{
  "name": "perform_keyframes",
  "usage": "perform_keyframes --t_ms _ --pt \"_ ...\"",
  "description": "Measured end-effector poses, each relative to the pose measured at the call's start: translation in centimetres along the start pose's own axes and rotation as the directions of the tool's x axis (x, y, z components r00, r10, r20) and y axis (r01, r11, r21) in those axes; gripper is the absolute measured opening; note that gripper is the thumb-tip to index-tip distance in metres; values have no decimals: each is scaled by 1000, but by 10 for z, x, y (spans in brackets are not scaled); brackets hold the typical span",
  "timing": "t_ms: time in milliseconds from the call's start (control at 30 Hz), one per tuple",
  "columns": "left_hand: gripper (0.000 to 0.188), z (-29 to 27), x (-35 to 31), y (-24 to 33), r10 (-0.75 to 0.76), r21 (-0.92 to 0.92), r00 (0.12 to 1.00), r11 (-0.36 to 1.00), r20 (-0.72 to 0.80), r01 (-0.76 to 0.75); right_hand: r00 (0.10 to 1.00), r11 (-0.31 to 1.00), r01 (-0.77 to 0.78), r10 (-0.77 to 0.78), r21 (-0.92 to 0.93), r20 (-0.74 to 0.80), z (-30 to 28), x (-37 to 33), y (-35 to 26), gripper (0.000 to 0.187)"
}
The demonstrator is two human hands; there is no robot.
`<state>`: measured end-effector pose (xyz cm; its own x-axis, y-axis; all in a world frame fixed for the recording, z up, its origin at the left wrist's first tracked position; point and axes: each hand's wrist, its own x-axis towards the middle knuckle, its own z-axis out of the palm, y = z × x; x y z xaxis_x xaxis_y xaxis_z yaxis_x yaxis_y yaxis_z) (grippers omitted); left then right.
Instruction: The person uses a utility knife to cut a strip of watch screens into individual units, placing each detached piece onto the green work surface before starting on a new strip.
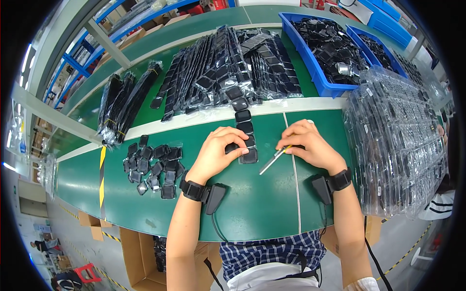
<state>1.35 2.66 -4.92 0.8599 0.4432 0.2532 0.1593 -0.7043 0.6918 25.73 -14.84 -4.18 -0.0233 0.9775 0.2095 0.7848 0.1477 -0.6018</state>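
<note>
A strip of black square pieces in clear plastic [243, 116] hangs from the heap onto the near part of the green table. My left hand [217, 151] is closed at the strip's left edge, thumb and fingertips against its lower squares. A dark square piece [231, 147] shows inside the curl of those fingers. To the right, my right hand [313, 147] is closed around a slim silver and yellow tool [270, 164], perhaps a craft knife, its tip pointing down-left toward the table. Loose black squares [156, 167] lie in a scattered pile left of my left hand.
Behind the hands lies a big heap of bagged strips [221, 68]. Banded bundles [127, 102] rest at the left. Blue bins [318, 68] of black pieces stand at the back right. Stacked clear plastic trays [395, 145] rise at the right. An open cardboard box [138, 257] sits below the table.
</note>
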Motion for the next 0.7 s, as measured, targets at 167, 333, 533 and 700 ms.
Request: perform_keyframes --t_ms 167,333,533,700 --pt "13 -13 -3 -2 -24 -56 996 998 -83 19 997 998 -52 51 -17 -66 -1 -7 0 24" --pt "20 -39 -14 -14 -62 196 988 977 -142 89 978 990 -133 124 -45 -170 7 -3 -2 25" --pt "67 -18 -6 26 66 186 996 980 56 -75 963 991 -63 30 -115 -269 19 3 -5 26" --pt "57 -10 -7 22 4 148 992 989 124 -22 973 992 -44 17 -114 -231 29 7 -10 25"
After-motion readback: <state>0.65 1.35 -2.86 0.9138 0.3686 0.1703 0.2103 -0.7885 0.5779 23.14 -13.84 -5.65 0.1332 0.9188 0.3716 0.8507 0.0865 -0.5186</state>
